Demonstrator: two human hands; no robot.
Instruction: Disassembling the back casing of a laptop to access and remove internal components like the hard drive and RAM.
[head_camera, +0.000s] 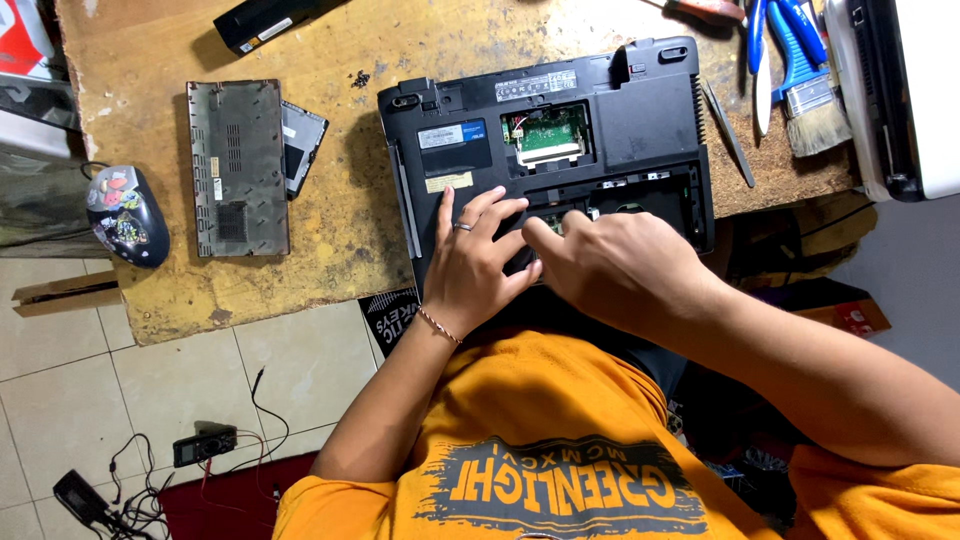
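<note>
hands: left (470, 265), right (610, 265) | resting on opened laptop (560, 130) | wooden table (330, 210)

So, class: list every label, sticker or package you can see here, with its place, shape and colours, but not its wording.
Blue sticker: laptop underside, rectangular, blue.
White sticker: left of the blue one, rectangular, pale.
Yellowish sticker: just above the left hand, narrow strip.
White label: on the black battery at the table's top edge, small strip.

Counted on the desk (330, 240): one opened laptop (545, 140), two detached cover panels (238, 165), one mouse (127, 215), one brush (810, 95), one pair of tweezers (728, 133), and two hands (470, 265)
</note>
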